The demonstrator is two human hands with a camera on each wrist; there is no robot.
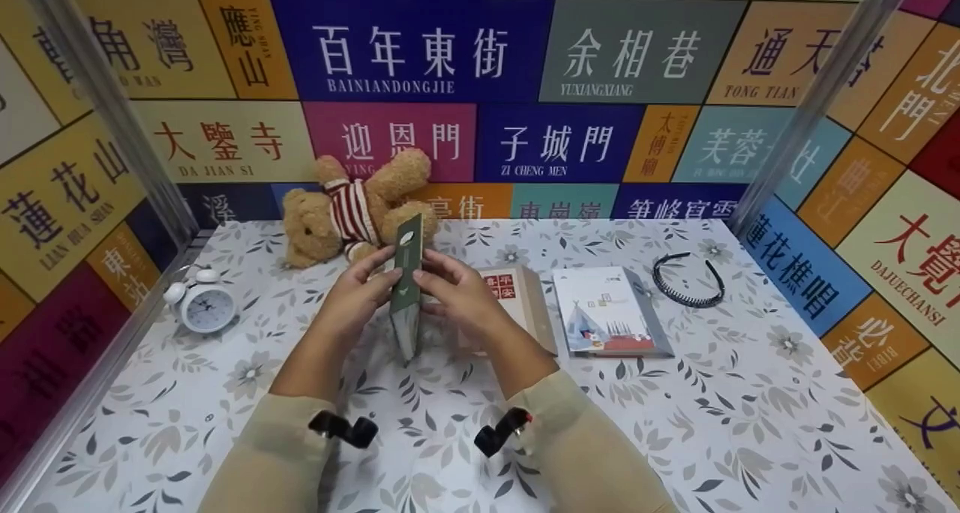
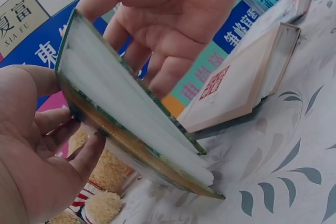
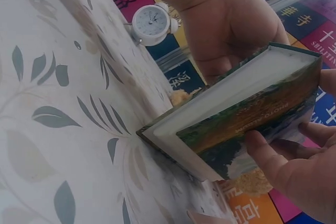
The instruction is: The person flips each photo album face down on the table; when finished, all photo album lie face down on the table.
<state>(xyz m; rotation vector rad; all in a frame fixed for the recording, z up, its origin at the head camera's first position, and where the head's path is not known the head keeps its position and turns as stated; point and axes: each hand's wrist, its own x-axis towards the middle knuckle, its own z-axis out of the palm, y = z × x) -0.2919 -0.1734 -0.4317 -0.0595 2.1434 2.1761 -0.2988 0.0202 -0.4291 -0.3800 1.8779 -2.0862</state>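
Observation:
Both hands hold a green photo album (image 1: 409, 273) upright over the middle of the table, its spine towards the head camera. The left hand (image 1: 358, 288) grips it from the left, with thumb near the spine and fingers along the cover. From the other side, the right hand (image 1: 461, 292) pinches the album. In the left wrist view the white page block of the album (image 2: 126, 98) shows between slightly spread covers. Lettering reading "PHOTO" appears on the scenic cover of the album (image 3: 252, 114) in the right wrist view, under the right hand's fingers (image 3: 262, 153).
A teddy bear (image 1: 352, 213) in a striped shirt lies behind the album. A white alarm clock (image 1: 206, 307) stands at the left. Right of the hands lie a beige book (image 1: 532, 303), a white illustrated book (image 1: 604, 310) and a black headband (image 1: 656, 280). Printed walls (image 1: 420, 48) enclose the table.

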